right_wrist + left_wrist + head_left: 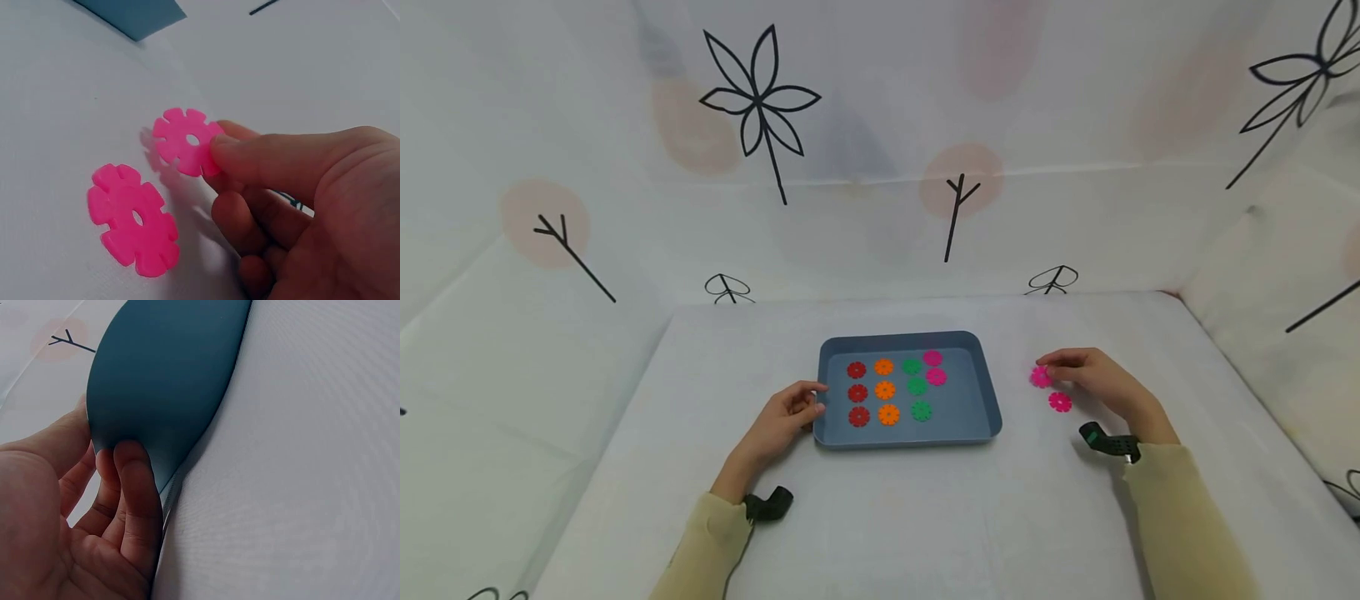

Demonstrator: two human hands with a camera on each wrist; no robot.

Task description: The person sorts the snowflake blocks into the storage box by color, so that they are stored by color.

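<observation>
My right hand [1093,379] pinches a pink notched disc [181,140] between thumb and fingers, just above the white cloth. Beside it a second pink notched disc [134,219] lies flat on the cloth. At the left side of the blue-grey tray [985,408], my left hand [781,421] grips the rim, thumb and fingers on either side of the wall. Inside the tray stand columns of three red discs [857,392], three orange discs [885,390] and three green discs [917,386]. Two pink discs [936,377] lie at the upper right of the green ones.
A white cloth [917,517] covers the table under the tray. Behind it rises a pale backdrop [865,233] with black plant drawings. A dark wrist camera [769,505] sits on the left wrist, and another wrist camera [1108,442] on the right.
</observation>
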